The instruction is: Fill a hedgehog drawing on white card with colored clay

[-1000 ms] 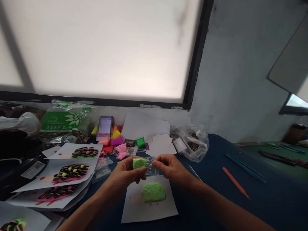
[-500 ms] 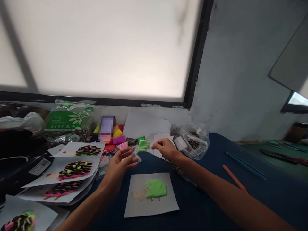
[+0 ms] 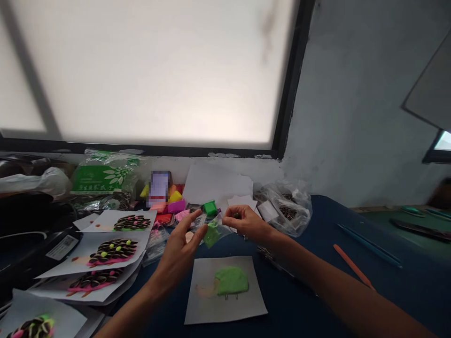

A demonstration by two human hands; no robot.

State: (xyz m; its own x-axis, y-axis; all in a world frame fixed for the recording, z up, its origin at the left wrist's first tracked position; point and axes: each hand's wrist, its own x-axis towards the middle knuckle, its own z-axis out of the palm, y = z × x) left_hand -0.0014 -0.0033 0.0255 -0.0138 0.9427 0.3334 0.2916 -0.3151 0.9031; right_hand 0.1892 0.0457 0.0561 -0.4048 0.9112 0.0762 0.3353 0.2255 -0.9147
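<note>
Pinched in the fingertips of my right hand (image 3: 243, 219) is the corner of a small clear plastic bag, which hangs tilted with light green clay (image 3: 211, 234) inside. My left hand (image 3: 183, 241) is open beside it, thumb and fingers apart; its thumb tip is close to the bag, and I cannot tell whether they touch. Below both hands lies a white paper card (image 3: 200, 312). A green clay dome (image 3: 231, 280) covers part of its drawing, with a pale beige patch (image 3: 206, 290) to the left and two small drawn legs underneath.
Cards with seed-covered clay hedgehogs (image 3: 112, 251) overlap at left. Colourful clay packs (image 3: 176, 206) and a green seed bag (image 3: 98, 176) stand at the back. A clear bag of seeds (image 3: 289, 211) sits behind my right arm. An orange stick (image 3: 352, 265) and blue tweezers-like tool (image 3: 369, 245) lie right.
The bag of green clay has come down and tilted, nearer my left hand. My left hand has turned, its thumb now raised towards the bag. My right hand keeps its pinch.
</note>
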